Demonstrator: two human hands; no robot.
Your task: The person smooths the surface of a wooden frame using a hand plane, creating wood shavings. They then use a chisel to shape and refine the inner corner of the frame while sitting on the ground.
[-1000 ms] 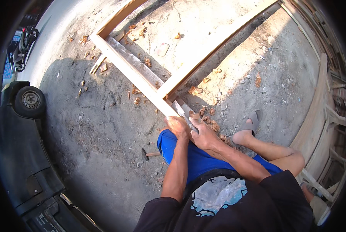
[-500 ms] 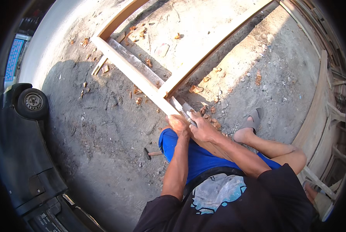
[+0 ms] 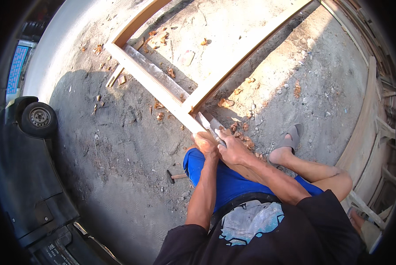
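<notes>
A wooden frame [image 3: 151, 88] of pale planed lumber reaches from my lap out over the ground, with a crosspiece [image 3: 233, 66] joined to its long rail near my hands. My left hand [image 3: 205, 142] is closed around the near end of that rail, just short of the joint. Close beside it, my right hand [image 3: 233, 148] grips a hand tool with a flat pale blade [image 3: 204, 121], which points at the inner corner of the joint. Its handle is mostly covered by my fingers, and I cannot tell its exact kind.
A hammer [image 3: 170, 176] lies on the dirt left of my knee. A dark vehicle part with a wheel [image 3: 39, 120] stands at the left. Curled wood shavings [image 3: 226, 103] dot the ground. Long boards [image 3: 361, 119] are stacked along the right, near my sandalled foot [image 3: 291, 137].
The whole view has shifted very slightly. The blade's tip sits a little nearer to my hands than before; both grips stay the same.
</notes>
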